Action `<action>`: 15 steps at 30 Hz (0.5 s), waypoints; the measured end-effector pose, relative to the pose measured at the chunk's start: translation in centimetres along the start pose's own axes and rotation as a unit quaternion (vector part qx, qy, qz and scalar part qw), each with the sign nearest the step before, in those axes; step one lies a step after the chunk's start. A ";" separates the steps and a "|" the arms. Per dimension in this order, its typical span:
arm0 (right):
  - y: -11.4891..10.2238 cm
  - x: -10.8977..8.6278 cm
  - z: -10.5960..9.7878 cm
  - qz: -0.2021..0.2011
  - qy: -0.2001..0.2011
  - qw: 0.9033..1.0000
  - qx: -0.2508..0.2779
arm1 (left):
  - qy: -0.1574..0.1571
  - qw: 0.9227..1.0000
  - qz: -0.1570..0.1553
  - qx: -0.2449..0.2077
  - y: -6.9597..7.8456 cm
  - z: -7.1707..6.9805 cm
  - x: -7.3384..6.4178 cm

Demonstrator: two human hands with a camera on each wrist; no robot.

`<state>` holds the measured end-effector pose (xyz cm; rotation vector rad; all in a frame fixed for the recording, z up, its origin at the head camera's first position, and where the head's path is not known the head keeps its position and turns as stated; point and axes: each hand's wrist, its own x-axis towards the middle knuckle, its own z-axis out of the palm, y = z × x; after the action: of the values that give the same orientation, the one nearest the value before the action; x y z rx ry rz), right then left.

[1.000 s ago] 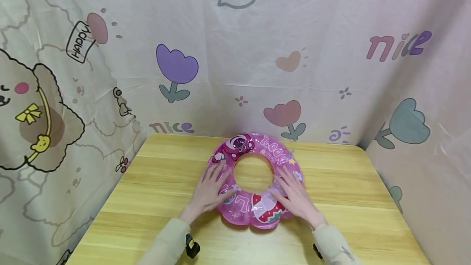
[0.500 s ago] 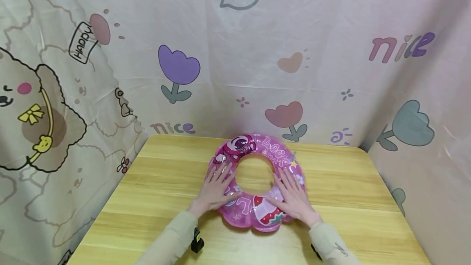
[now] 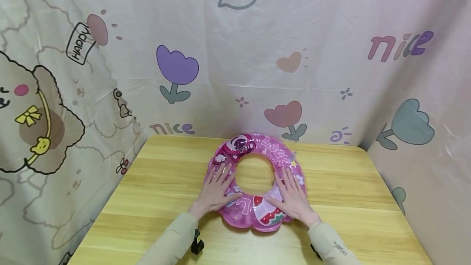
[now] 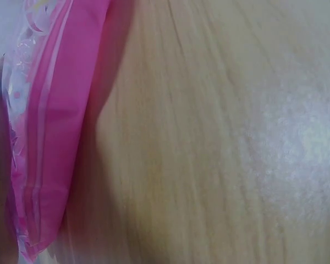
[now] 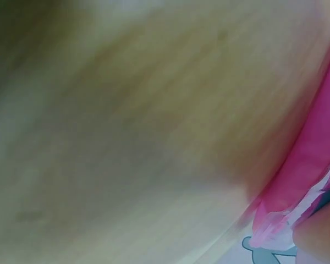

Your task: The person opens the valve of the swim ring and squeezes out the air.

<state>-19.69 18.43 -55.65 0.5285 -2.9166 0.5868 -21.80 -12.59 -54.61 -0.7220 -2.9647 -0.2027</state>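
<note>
A pink inflatable swim ring point(image 3: 244, 214) with a cartoon bear, a strawberry and lettering lies flat on the wooden table, puffed up with air. My left hand point(image 3: 216, 189) rests on the ring's left side, fingers straight and spread. On its right side lies my right hand point(image 3: 293, 195), also palm down with extended fingers. In the left wrist view the ring's pink underside point(image 4: 66, 121) shows beside a sliver of the hand. The right wrist view catches the ring's edge point(image 5: 305, 159) and part of the hand point(image 5: 322, 236).
The light wooden table point(image 3: 154, 187) reaches back to a printed cloth point(image 3: 235, 64) with flowers and hearts. Cloth also hangs along the left and right sides. A small black device point(image 3: 197, 242) is strapped at the left wrist.
Over the first half second both hands shifted slightly on the ring and settled flatter, and the ring moved a little toward the person. Since then they have stayed almost still.
</note>
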 end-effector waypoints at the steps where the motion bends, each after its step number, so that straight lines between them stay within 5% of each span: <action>1: 0.0 0.0 0.0 0.000 -0.003 1.000 0.003 | 0.001 1.000 0.000 -0.001 0.0 0.0 0.0; 15: -0.2 0.0 -0.4 0.020 -0.041 0.999 0.016 | -0.005 1.000 -0.006 -0.002 0.1 0.1 -0.1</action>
<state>-19.62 18.41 -55.16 0.5121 -3.0053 0.6334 -21.64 -12.50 -54.71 -0.7088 -2.9786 -0.2078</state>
